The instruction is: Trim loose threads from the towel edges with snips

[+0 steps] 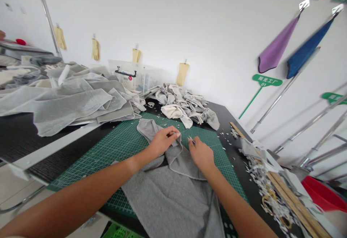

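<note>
A grey cloth (pixel 179 191) lies over the green cutting mat (pixel 108 147) and hangs down toward me past the table's front edge. My left hand (pixel 164 140) is closed in a pinch on the stitched edge of this cloth, lifting it a little off the mat. Just to the right, my right hand (pixel 201 153) is closed around small thread snips (pixel 192 140). Only their pointed metal tips and a bit of blue show; the fingers hide the rest. The tips point toward the pinched edge, a short gap away from it.
Grey cloths (pixel 73 97) are heaped at the left, and crumpled ones (pixel 184 102) at the back. Behind them stands a clear plastic box (pixel 138 73). Scraps (pixel 260 180), wooden strips (pixel 295 202) and yellow-handled scissors (pixel 268 203) lie along the right edge.
</note>
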Motion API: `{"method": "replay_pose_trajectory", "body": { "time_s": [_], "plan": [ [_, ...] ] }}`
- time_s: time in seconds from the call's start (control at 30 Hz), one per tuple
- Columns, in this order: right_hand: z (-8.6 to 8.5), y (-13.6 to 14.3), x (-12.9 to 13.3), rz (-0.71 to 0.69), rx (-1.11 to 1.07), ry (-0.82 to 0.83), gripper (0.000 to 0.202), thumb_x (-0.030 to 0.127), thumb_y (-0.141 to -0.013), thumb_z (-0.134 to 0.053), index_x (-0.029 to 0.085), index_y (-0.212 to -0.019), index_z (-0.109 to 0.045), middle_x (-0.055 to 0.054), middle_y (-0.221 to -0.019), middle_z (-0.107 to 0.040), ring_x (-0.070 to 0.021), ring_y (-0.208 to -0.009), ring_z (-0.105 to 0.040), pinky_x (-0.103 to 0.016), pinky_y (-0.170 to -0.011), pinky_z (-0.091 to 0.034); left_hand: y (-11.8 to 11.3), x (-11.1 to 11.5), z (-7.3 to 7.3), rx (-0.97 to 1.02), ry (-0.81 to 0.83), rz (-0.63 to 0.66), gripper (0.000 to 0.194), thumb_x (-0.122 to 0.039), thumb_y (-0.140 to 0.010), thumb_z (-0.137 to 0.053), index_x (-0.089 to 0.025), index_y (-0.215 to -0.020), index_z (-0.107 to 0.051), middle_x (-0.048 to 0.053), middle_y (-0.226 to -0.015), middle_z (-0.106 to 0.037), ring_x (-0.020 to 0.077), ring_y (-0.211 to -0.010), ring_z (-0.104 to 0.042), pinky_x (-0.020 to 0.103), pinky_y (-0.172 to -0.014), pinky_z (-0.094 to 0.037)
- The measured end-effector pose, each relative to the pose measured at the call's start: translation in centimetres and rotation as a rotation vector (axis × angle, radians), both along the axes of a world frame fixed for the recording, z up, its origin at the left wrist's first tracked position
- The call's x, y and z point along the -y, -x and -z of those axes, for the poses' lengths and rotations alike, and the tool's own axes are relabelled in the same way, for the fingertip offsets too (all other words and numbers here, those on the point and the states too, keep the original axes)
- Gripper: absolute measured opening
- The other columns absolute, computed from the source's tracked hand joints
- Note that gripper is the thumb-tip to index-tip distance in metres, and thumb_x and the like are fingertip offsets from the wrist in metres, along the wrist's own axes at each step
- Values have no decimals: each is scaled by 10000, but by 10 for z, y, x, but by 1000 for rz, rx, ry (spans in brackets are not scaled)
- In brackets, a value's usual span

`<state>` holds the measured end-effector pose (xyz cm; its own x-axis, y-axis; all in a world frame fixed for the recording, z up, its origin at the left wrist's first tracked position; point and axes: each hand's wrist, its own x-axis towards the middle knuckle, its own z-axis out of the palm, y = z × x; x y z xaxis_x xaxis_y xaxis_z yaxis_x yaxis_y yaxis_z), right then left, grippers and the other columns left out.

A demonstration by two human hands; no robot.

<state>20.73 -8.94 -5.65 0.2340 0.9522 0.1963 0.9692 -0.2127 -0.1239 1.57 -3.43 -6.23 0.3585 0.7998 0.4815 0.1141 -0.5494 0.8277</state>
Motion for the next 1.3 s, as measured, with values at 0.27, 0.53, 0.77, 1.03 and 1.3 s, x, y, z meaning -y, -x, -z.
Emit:
{"method": "replay_pose_trajectory", "body": {
  "time_s": [0.27, 0.53, 0.77, 1.03, 1.3],
  "plan": [
    [-1, -1, 5, 11, 126, -32, 275, 418, -986, -441, 176, -1036, -562, -129, -997, -664, -269, -918, -652, -336, -753, -438, 3, 10, -16, -9, -91, -50, 210, -352, -930, -541, -192, -962, -674, -14, -756, -608, 128, -703, -529, 242, -662, -392],
    [-35, 47, 28, -372, -468, -130, 432, 513, -1019, -298, 220, -834, -557, -25, -827, -632, -181, -788, -578, -264, -678, -390, 5, 6, -29, 72, -41, -7, 214, -355, -915, -553, -171, -925, -661, -10, -715, -596, 122, -656, -520, 226, -607, -396],
    [-46, 56, 28, -344, -572, -73, 177, 348, -881, -530, 198, -898, -622, -24, -839, -679, -167, -720, -579, -246, -622, -335, 4, 11, -50, 150, 20, 103, 254, -397, -908, -566, -158, -904, -654, 6, -735, -604, 117, -639, -519, 219, -574, -391],
    [-38, 32, 21, -282, -290, 52, 146, 204, -821, -515, 189, -781, -655, -67, -758, -688, -201, -696, -621, -259, -575, -297, 23, 0, -117, 356, -146, -77, 230, -431, -908, -607, -210, -956, -648, -11, -693, -554, 124, -628, -503, 247, -565, -357],
    [-94, -43, 16, -255, -255, 194, 199, 266, -883, -512, 197, -877, -698, -58, -722, -716, -180, -589, -656, -254, -567, -412, 67, -30, -200, 718, -527, -236, 52, -265, -924, -637, -219, -900, -631, -35, -688, -509, 105, -645, -423, 258, -641, -353]
  ]
}}
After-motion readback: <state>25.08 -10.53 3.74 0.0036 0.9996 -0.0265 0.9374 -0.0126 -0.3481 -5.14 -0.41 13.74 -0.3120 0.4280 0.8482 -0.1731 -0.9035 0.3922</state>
